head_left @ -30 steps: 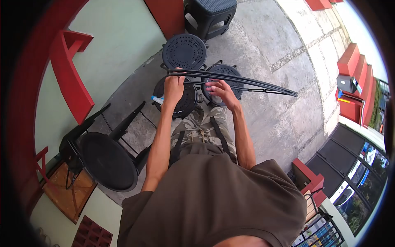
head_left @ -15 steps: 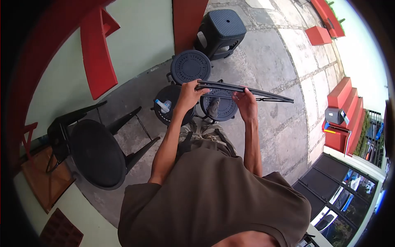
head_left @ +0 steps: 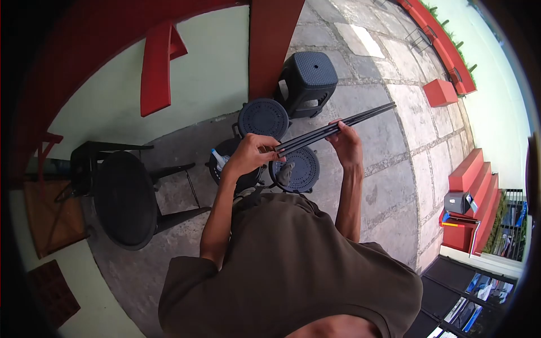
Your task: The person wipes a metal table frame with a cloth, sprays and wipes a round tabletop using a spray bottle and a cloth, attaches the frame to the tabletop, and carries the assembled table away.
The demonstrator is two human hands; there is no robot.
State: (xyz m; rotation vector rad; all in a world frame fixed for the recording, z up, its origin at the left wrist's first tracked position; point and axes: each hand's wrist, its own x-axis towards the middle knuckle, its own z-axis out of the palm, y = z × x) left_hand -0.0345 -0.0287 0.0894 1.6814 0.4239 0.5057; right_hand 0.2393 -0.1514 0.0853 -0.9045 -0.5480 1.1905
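Observation:
A bundle of thin, straight black rods [head_left: 307, 138], which looks like a folded frame, is held across in front of my body and slants up to the right. My left hand [head_left: 249, 155] pinches its near end between thumb and fingers. Farther along, my right hand [head_left: 346, 146] grips the bundle from below, and the far ends stick out past it. Beneath the rods, a grey cloth [head_left: 285, 173] lies on a round perforated stool [head_left: 304, 169]. A clear bottle with a blue top [head_left: 218, 159] rests on another round dark stool [head_left: 243, 179], partly hidden by my left hand.
A third round stool [head_left: 262, 118] and a square-topped plastic stool [head_left: 313, 72] stand ahead, by the wall. At left is a black chair [head_left: 125, 200] with its legs pointing sideways. Red steps [head_left: 469, 173] and a grey box [head_left: 457, 202] are at far right. Stone paving [head_left: 389, 169] extends right.
The rods have tilted, with their far end now higher and their near end lower, and they look gathered closer together. Both hands keep hold. The view has shifted, so the stools appear lower.

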